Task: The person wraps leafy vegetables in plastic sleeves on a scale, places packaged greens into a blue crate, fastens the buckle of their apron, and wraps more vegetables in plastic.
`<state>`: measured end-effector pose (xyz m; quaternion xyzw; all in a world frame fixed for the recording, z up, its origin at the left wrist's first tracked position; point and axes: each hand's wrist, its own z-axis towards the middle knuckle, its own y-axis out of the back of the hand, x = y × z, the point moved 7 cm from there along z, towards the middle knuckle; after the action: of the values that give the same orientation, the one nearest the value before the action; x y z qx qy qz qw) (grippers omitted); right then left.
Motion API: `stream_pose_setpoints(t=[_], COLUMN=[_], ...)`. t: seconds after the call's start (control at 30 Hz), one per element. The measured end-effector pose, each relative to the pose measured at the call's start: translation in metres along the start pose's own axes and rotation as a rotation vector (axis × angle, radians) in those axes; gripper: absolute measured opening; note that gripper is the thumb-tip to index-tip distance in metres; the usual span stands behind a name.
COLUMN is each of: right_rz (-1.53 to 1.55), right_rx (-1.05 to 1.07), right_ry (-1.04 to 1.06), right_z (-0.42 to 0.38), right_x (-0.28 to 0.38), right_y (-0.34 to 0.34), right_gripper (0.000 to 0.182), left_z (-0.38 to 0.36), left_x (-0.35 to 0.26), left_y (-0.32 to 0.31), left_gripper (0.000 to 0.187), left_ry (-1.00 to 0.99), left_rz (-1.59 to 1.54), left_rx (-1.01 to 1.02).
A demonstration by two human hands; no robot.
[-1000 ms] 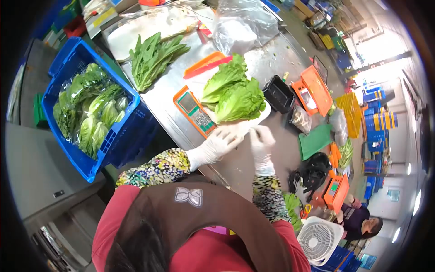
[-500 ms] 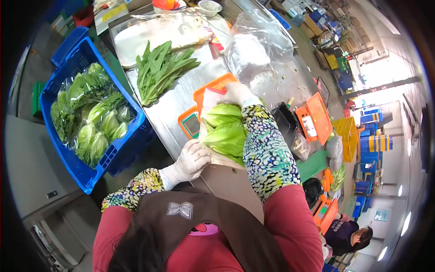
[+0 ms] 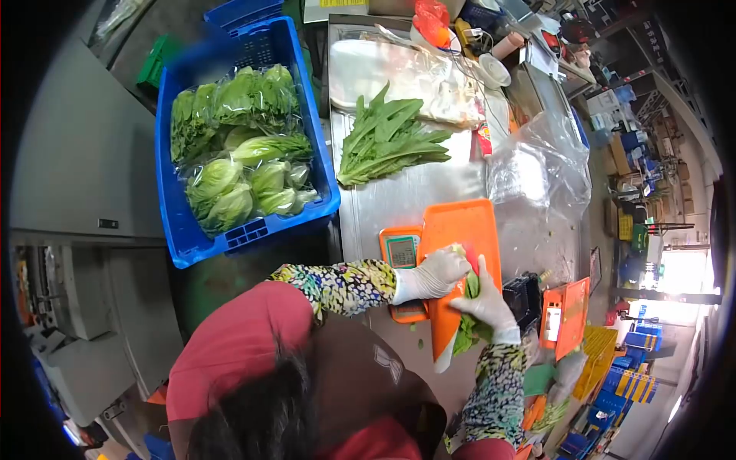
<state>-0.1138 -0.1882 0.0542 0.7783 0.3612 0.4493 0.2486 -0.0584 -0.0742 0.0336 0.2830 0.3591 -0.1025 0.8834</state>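
Observation:
My left hand (image 3: 445, 273), in a white glove, is closed above the orange tray (image 3: 460, 222); what its fingers grip is partly hidden, with a small pinkish-red patch beside them. My right hand (image 3: 488, 303), also gloved, is wrapped against the right side of a bundle of green leaves (image 3: 466, 331). These leaves hang over the tray's lower right edge, close to both hands. Left of the tray lies an orange scale (image 3: 402, 251) with a grey-green display. Loose long green leaves (image 3: 387, 142) rest on the metal table (image 3: 368, 218) farther back.
A blue crate (image 3: 328, 201) with bagged lettuce (image 3: 230, 180) stands at the left. Clear plastic bags (image 3: 537, 169) lie at the right. Beyond the tray are a black container (image 3: 523, 299) and another orange scale (image 3: 562, 318). A white bowl (image 3: 494, 70) sits at the back.
The view has turned and shifted. My left hand has moved from the lettuce's lower left side up over the orange tray. My right hand now grips from the right, and the leaves are turned, mostly covered.

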Motion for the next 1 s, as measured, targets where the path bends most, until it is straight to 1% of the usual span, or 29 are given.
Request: stream_pose_setpoints(t=[0.03,0.07,0.1,0.13,0.17,0.2,0.23,0.27,0.3,0.33,0.4,0.43,0.5,0.53,0.57,0.6,0.63,0.67,0.7,0.73,0.77,0.8,0.83,0.87,0.9,0.93,0.97,1.0], right_rz=[-0.146,-0.234,-0.232,-0.277,-0.324,-0.341,-0.346,-0.248,-0.154,-0.083,0.077,0.241,0.337,0.439,0.449,0.465,0.840,0.924,0.999,1.188,1.221,1.249,1.363,1.332,1.296,1.301,1.311,1.321], right_rx=[-0.069,-0.116,-0.115,-0.126,-0.142,-0.204,-0.218,-0.224,-0.227,-0.271,-0.267,-0.193,-0.236,-0.193,-0.218,-0.254,-0.226,-0.199,-0.166,-0.227,-0.320,-0.413,-0.503,-0.616,-0.727,-0.737,-0.753,-0.767], right_ry=[0.057,0.000,-0.004,-0.098,-0.185,-0.153,-0.138,-0.143,-0.139,-0.088,-0.057,-0.117,0.146,0.125,0.183,0.237,0.176,0.147,0.119,0.073,0.056,0.046,-0.015,0.028,0.083,0.098,0.122,0.146], right_z=[-0.004,-0.007,-0.010,-0.011,-0.013,-0.011,-0.013,-0.016,-0.018,-0.025,-0.046,-0.063,-0.082,-0.095,-0.108,-0.121,-0.132,-0.141,-0.149,-0.158,-0.166,-0.173,-0.174,-0.177,-0.171,-0.148,-0.124,-0.100], right_x=[0.005,0.005,0.015,0.022,0.024,0.020,0.018,0.014,0.014,0.019,0.038,0.048,0.039,0.035,0.032,0.028,0.034,0.020,0.008,0.003,-0.012,-0.023,-0.022,-0.024,-0.026,-0.029,-0.025,-0.020], right_y=[-0.005,-0.010,-0.014,-0.011,-0.008,-0.008,-0.007,-0.005,-0.002,0.001,0.004,0.004,-0.004,-0.012,-0.016,-0.021,-0.034,-0.044,-0.052,-0.057,-0.062,-0.067,-0.065,-0.062,-0.055,-0.049,-0.041,-0.033], right_gripper=[0.135,0.138,0.138,0.138,0.137,0.131,0.131,0.127,0.123,0.115,0.113,0.109,0.108,0.108,0.100,0.092,0.094,0.095,0.095,0.109,0.110,0.110,0.112,0.107,0.103,0.103,0.103,0.103], left_z=[0.000,0.001,0.001,0.000,0.002,0.004,0.008,0.011,0.016,0.019,0.020,0.020,0.020,0.014,0.008,0.007,0.014,0.028,0.050,0.052,0.063,0.086,0.095,0.094,0.089,0.098,0.110,0.117], left_x=[-0.003,-0.003,0.002,0.006,0.003,0.001,0.000,0.000,-0.008,-0.017,-0.044,-0.059,-0.098,-0.120,-0.135,-0.135,-0.123,-0.116,-0.090,-0.017,0.015,0.017,0.026,0.096,0.186,0.220,0.243,0.284], left_y=[-0.004,-0.007,-0.014,-0.019,-0.016,-0.015,-0.013,-0.013,-0.009,-0.006,0.009,0.010,0.023,0.037,0.054,0.075,0.103,0.149,0.186,0.214,0.255,0.278,0.296,0.323,0.344,0.342,0.335,0.327], left_gripper=[0.007,0.007,0.010,0.014,0.014,0.014,0.014,0.013,0.013,0.013,0.012,0.013,0.019,0.018,0.018,0.029,0.040,0.048,0.044,0.037,0.029,0.022,0.033,0.040,0.030,0.029,0.028,0.030], left_ry=[-0.026,-0.024,0.029,0.079,0.093,0.083,0.116,0.147,0.086,0.067,0.024,0.047,0.105,0.021,-0.060,-0.093,-0.124,-0.396,-0.077,0.107,0.144,0.147,0.316,0.383,0.273,0.393,0.427,0.418], left_rz=[0.027,0.024,0.017,0.015,0.026,0.035,0.004,-0.023,-0.056,-0.015,0.078,0.146,0.246,0.148,0.047,-0.138,-0.323,-0.087,-0.131,-0.091,0.115,-0.153,-0.112,0.385,0.255,0.414,0.544,0.476], left_rx=[0.000,0.002,0.029,0.052,0.054,0.046,0.068,0.084,0.040,0.002,-0.034,0.089,0.362,0.273,0.184,0.142,0.109,-0.074,0.072,-0.081,-0.164,-0.292,-0.413,-0.228,-0.197,-0.187,-0.087,-0.023])
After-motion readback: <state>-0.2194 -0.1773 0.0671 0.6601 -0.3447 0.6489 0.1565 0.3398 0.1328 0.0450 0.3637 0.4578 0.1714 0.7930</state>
